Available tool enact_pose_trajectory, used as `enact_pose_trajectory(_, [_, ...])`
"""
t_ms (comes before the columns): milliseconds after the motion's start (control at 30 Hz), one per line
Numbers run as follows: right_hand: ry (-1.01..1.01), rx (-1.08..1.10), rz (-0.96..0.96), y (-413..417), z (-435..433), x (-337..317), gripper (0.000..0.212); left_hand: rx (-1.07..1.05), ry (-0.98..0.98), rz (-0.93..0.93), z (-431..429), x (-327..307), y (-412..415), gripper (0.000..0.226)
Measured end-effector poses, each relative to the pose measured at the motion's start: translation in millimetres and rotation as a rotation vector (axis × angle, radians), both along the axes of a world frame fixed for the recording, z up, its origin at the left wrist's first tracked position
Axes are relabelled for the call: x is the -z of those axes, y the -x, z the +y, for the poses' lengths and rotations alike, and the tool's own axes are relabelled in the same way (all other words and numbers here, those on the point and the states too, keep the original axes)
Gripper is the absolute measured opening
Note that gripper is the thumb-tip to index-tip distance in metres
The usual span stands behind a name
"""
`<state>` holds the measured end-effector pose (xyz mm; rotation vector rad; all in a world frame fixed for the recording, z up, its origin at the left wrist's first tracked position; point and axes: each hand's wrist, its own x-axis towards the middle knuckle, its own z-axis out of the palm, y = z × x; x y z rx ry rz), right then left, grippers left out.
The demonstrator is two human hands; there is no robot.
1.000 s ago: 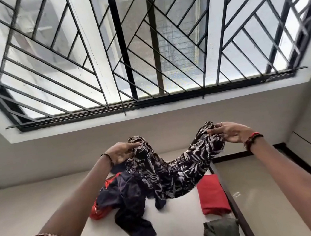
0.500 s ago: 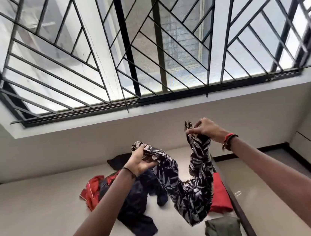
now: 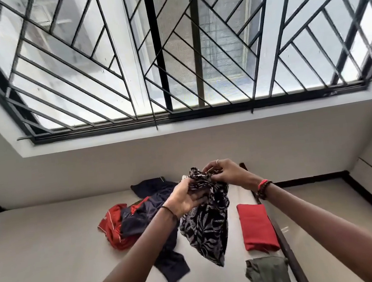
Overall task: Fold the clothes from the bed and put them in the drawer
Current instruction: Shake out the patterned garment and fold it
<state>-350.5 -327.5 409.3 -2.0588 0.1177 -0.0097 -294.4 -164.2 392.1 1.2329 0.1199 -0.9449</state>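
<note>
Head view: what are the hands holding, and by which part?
The left hand and right hand both grip the black-and-white leaf-print fabric garment by its bunched top edge; the rest hangs down loose.

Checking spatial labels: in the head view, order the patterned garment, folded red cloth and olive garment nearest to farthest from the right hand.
1. patterned garment, held in the right hand.
2. folded red cloth, at the bed's right edge.
3. olive garment, same edge, lowest in frame.
</note>
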Motion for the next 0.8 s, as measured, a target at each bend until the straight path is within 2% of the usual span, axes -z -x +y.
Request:
enact_pose_trajectory(100, [0.038, -0.085, 0.050, 3, 8, 1, 0.042, -0.081, 0.038, 0.017, 4, 0, -3, 0.025])
enact_pose_trajectory(200, [0.275, -0.100, -0.039, 0, 18, 12, 0.064, -0.101, 0.082, 0.051, 6, -3, -4, 0.025])
enact_pose_trajectory(267, [0.432, -0.047, -0.145, -3, 22, 22, 0.060, -0.092, 0.140, 0.091, 7, -4, -4, 0.027])
enact_pose_trajectory(367, [0.428, 0.046, -0.184, -2, 26, 23, 0.052, -0.001, 0.096, 0.045, 11, -10, -4, 0.031])
enact_pose_trajectory(433, [0.408, 0.065, -0.174, -1, 25, 22, 0.048, 0.083, -0.161, -0.195, 15, -14, -5, 0.053])
enact_pose_trajectory(467, [0.404, 0.071, -0.170, -1, 25, 22, 0.047, 0.110, -0.377, -0.392, 17, -14, -7, 0.072])
enact_pose_trajectory(533, [0.397, 0.068, -0.153, 2, 23, 20, 0.046, 0.161, -0.770, -0.912, 22, -10, -10, 0.105])
enact_pose_trajectory(600, [0.378, 0.049, -0.133, 4, 22, 19, 0.047, 0.391, -0.897, -1.386, 23, -3, -11, 0.118])
enact_pose_trajectory(633, [0.353, 0.032, -0.123, 5, 23, 19, 0.047, 0.549, -0.926, -1.538, 21, 1, -11, 0.119])
enact_pose_trajectory(700, [0.303, -0.018, -0.098, 5, 24, 20, 0.051, 0.760, -0.973, -1.650, 14, 10, -17, 0.112])
enact_pose_trajectory(733, [0.292, -0.032, -0.082, 6, 23, 23, 0.051, 0.816, -0.957, -1.609, 11, 11, -21, 0.100])
enact_pose_trajectory(800, [0.271, -0.039, -0.049, 9, 17, 29, 0.047, 0.891, -0.849, -1.449, 8, 5, -32, 0.062])
